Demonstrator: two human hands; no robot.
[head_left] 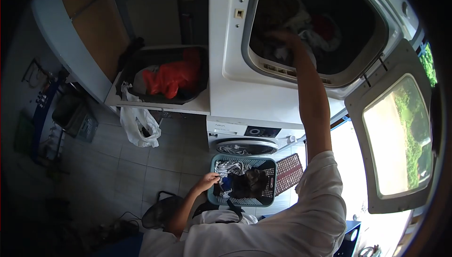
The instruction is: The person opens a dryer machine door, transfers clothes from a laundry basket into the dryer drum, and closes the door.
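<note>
Laundry room w/ grey tile floor, seen from above. Dryer, door swung open at 3 o'clock, stacked over a washer. Person's right hand reaches up at 12 o'clock into the drum, touching the clothes inside; grip can't be told, fingers hidden in fabric. Left hand, loosely curled, rests on the rim of a teal laundry basket at 6 o'clock, straight below the drum. Second tub w/ red cloth at 10 o'clock.
</note>
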